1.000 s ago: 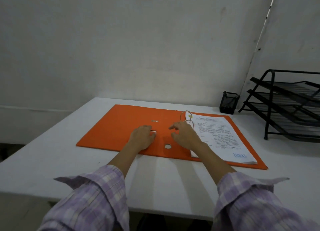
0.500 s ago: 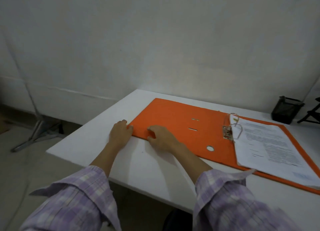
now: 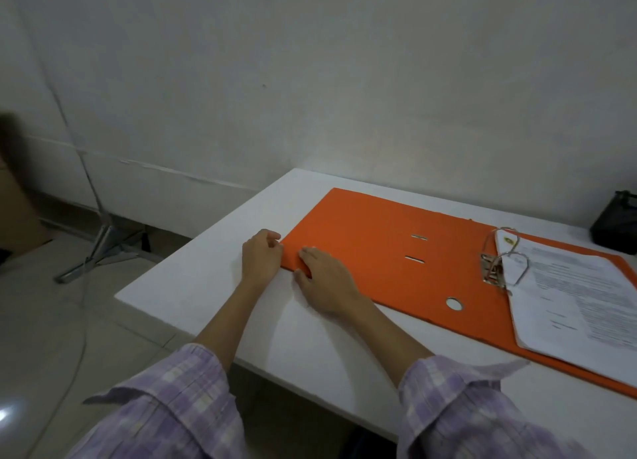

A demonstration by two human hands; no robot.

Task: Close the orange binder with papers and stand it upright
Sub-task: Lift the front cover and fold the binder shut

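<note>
the orange binder lies wide open and flat on the white tabletop, spread from the middle of the frame out to the right edge, so neither half of the job is done yet: it is not closed and not stood up. the papers sit stacked on the right-hand cover at the right of the frame, threaded by the metal rings, and from here the ring arches look closed over the sheets, though i would not swear to it. both hands are at the near-left corner of the empty left cover, just left of centre. the left hand curls loosely at the cover's edge, fingers bent, touching it but not plainly clamped on it. the right hand rests on top of the cover, thumb down at its near edge; whether it has a grip under the board i cannot tell. to my eye they are about to lift this cover and swing it over the papers, then tip the whole thing onto its base.
</note>
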